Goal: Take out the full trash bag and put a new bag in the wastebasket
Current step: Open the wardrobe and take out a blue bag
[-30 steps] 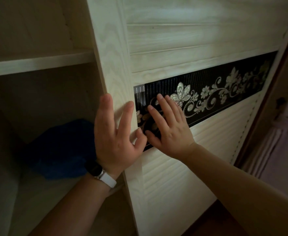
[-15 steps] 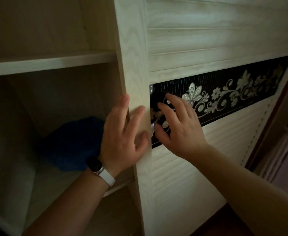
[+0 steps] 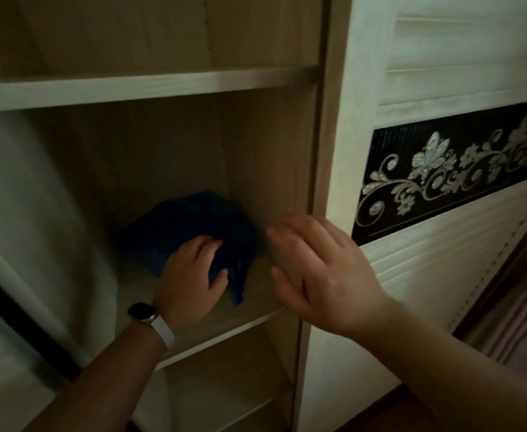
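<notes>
Wardrobe shelf [image 3: 257,302], left hand [image 3: 190,282] gripping blue bundle [image 3: 193,219], right hand [image 3: 321,269] spread

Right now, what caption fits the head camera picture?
Left hand grips a blue bundle on the wardrobe shelf; open right hand hovers nearby.

Dim indoor shot, muted warm cast. Brightest area upper right, on pale slatted door [image 3: 443,57]. Cupboard interior at centre and left in heavy shadow; blue bundle [image 3: 193,219] nearly black. Right hand [image 3: 321,269] motion-blurred, fingertips smeared. Shelf edge [image 3: 131,88] bows from wide-angle distortion. Overall soft, grainy.
</notes>
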`<state>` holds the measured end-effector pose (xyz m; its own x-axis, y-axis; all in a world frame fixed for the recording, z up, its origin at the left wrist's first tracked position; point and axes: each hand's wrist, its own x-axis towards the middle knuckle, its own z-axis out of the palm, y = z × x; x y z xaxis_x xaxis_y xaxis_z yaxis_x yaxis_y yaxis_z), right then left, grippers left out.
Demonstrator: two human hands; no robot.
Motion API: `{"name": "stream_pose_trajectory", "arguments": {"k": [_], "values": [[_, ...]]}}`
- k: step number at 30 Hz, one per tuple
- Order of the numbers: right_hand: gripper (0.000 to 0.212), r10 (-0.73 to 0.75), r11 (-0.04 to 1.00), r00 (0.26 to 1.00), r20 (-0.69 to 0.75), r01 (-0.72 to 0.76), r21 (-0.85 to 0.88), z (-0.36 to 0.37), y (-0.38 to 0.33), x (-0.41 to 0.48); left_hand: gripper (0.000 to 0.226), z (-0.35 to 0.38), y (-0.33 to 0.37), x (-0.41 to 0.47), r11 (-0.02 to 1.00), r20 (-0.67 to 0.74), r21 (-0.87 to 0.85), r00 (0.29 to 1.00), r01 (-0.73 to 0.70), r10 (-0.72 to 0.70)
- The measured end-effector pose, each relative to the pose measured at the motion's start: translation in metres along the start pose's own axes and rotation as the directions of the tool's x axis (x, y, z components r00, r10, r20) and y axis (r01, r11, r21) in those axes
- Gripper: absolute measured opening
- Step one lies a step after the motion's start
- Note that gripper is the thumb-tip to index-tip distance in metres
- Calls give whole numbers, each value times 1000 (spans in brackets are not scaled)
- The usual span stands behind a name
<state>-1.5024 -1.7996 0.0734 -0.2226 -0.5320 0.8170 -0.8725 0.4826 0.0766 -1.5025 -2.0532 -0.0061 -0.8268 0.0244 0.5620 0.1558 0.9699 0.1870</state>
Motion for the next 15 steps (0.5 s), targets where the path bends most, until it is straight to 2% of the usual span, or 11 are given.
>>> {"name": "stream_pose_trajectory", "arguments": {"k": [2,4,6,8,10,15], "values": [[41,87,996,987,133,-87,-8,21,-10,-4,52,9,-15,-4,998,45,19,997,60,-61],[46,207,978,941,266,-202,-47,44,-15,-7,54,16,-27,-6,991,105,10,985,135,-135],[49,324,944,851,413,-322,-75,71,-14,-10,57,27,-39,-11,985,163,10,971,173,-173],[48,381,915,766,517,-393,-91,99,-7,-17,63,38,-47,-19,975,204,-18,955,222,-214],[42,381,906,732,566,-416,-71,124,-1,-26,65,48,-53,-26,969,233,-37,945,244,-229],[32,421,849,631,652,-526,-39,177,4,-48,54,66,-53,-35,982,247,13,951,186,-184]]}}
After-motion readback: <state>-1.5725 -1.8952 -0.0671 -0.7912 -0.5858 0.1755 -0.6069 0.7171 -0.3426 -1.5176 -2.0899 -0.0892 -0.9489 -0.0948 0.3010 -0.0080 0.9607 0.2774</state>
